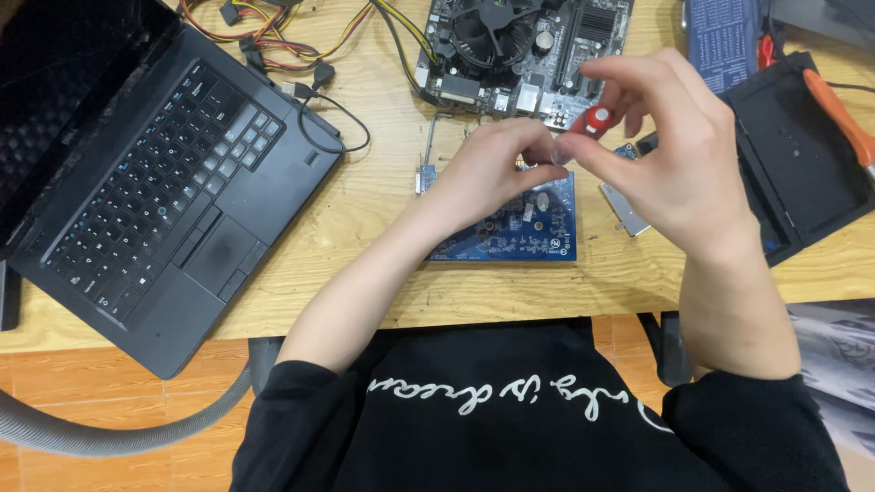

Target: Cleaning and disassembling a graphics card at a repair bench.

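Pinching a small red-handled tool [594, 119] between thumb and fingers, the right hand [670, 150] holds it raised above the blue circuit card [510, 223], likely so its tip stays clear of the board. The left hand [492, 169] is curled, its fingertips meeting the tool's near end as if to steady or adjust it; whether it grips anything of its own cannot be told. The card lies flat on the wooden tabletop [365, 219], just below both hands. Beyond the card sits a motherboard [519, 50]; left of the card rests an open black laptop [155, 173], right of it a black case [802, 169].
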